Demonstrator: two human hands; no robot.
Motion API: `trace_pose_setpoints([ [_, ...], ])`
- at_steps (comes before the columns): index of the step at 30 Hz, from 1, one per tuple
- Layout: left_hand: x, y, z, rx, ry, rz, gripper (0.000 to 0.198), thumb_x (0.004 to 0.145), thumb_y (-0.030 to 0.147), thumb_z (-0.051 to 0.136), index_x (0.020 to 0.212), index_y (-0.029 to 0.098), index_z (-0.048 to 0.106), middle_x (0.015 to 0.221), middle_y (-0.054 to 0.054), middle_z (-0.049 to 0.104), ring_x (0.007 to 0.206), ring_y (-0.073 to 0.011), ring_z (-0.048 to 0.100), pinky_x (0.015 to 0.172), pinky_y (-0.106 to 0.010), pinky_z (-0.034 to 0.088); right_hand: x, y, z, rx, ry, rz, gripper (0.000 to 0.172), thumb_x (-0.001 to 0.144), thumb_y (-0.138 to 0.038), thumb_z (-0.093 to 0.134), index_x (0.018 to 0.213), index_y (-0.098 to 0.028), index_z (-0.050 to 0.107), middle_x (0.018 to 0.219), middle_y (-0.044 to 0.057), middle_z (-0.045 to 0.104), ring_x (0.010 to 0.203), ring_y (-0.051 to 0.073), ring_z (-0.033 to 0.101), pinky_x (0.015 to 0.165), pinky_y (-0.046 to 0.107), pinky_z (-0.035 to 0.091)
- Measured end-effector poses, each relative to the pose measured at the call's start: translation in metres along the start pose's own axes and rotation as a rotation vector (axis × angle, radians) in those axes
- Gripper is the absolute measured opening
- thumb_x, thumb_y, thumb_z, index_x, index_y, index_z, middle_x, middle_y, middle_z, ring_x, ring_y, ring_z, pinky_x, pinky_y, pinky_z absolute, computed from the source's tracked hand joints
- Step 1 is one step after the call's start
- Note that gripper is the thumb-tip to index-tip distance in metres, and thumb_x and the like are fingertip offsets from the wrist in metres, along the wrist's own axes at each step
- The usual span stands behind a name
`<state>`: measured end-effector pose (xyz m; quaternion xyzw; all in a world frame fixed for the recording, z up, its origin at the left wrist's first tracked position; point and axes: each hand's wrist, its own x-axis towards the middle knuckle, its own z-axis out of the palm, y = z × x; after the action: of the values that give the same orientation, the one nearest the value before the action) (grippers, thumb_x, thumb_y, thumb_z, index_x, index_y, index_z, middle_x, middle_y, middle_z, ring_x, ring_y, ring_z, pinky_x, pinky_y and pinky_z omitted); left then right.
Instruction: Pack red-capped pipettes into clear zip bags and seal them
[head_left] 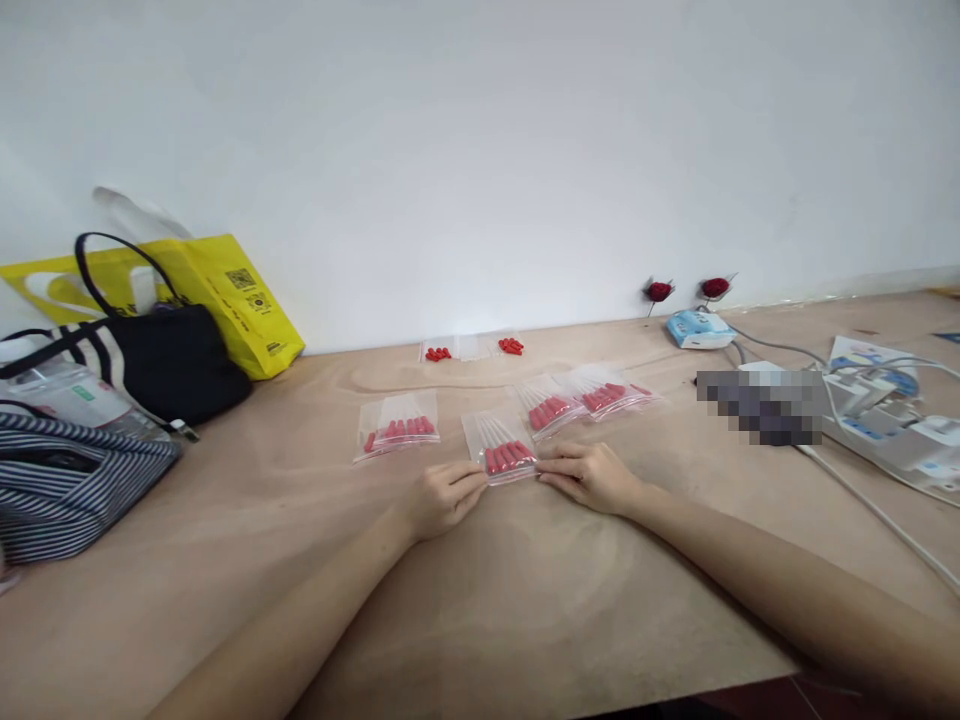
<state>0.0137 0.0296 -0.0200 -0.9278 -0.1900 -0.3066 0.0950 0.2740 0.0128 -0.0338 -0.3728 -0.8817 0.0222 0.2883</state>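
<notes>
A clear zip bag (484,432) lies on the wooden table between my hands, with several white sticks with red ends inside it. My left hand (444,497) pinches the bag's near left corner, fingers closed. The near right corner is pinched by the fingers of my right hand (594,477). To the left lie overlapping zip bags (397,425) with similar red-ended sticks. Just beyond my right hand are more such bags, one bag (550,403) at the left and another bag (609,390) at the right.
By the wall lie small clear bags with red pieces (438,354) (511,346). At left stand a yellow bag (255,310), a black bag (187,360) and a striped bag (90,490). On the right are dark red flowers (659,291), a blue tissue pack (699,328), cables and power strips (922,440).
</notes>
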Motion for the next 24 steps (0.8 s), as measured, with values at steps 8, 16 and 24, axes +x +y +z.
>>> trace_pose_setpoints([
  [8,0.004,-0.011,0.003,-0.040,0.032,-0.146,0.016,0.080,0.013,0.045,0.088,0.015,0.059,0.089,-0.007,0.065,0.077,-0.0139,0.063,0.069,-0.023,0.053,0.014,0.011,0.008,-0.224,0.114,-0.127,0.023,0.084,-0.031,0.044,0.089,-0.020,0.064,0.079,0.003,0.064,0.066,0.010,0.057,0.055,0.022,0.036],
  [16,0.008,-0.009,0.010,0.064,0.039,-0.137,0.014,0.082,0.015,0.044,0.083,0.015,0.059,0.083,-0.005,0.065,0.072,-0.0136,0.063,0.066,-0.024,0.053,0.024,0.011,0.012,-0.313,0.120,-0.258,0.026,0.085,-0.024,0.039,0.082,-0.015,0.063,0.065,0.003,0.062,0.057,0.009,0.054,0.051,0.023,0.032],
  [24,0.005,-0.011,0.009,0.099,0.016,-0.106,0.022,0.086,0.014,0.037,0.085,0.015,0.059,0.084,-0.006,0.065,0.073,-0.0133,0.064,0.064,-0.023,0.053,0.024,0.012,0.014,-0.333,0.166,-0.226,0.023,0.084,-0.029,0.042,0.083,-0.018,0.062,0.069,0.002,0.062,0.058,0.008,0.053,0.052,0.023,0.030],
])
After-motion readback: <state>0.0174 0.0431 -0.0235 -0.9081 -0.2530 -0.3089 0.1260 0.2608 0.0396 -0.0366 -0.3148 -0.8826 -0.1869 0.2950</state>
